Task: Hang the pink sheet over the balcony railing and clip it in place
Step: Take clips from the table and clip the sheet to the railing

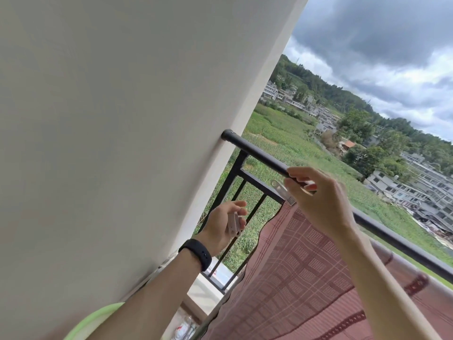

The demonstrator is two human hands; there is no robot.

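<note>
Fingers (pixel 302 173) of the right hand (pixel 321 202) are curled, thumb and fingertips pinching a white plastic clip (pixel 282 188) at centre frame. The clip sits tilted, ring end up-left, ridged end down-right, right at the top corner of the pink checked sheet (pixel 294 278). From my feed I cannot tell whether it bites the cloth or only touches it.

The sheet hangs on the near side of the black metal railing (pixel 257 151), spreading from mid-frame to the lower right. Its wavy left edge falls free in front of the upright bars. Its upper edge runs just below the top rail toward the right. Whether it laps over the rail under my right hand is hidden by hand and forearm.

The left hand (pixel 220 227) is lower and left of centre, palm toward the camera, fingers loosely curled round spare white clips (pixel 234 225); count unclear. It is apart from the sheet. Black wristband (pixel 196 253) on that wrist.

A plain white wall (pixel 122 119) fills the left half; the rail end meets it. A pale green curved rim (pixel 95 317) shows at bottom left.

Beyond the railing: green field (pixel 282 133), grey-white buildings (pixel 416 182), heavy dark cloud (pixel 367 33) at upper right.
</note>
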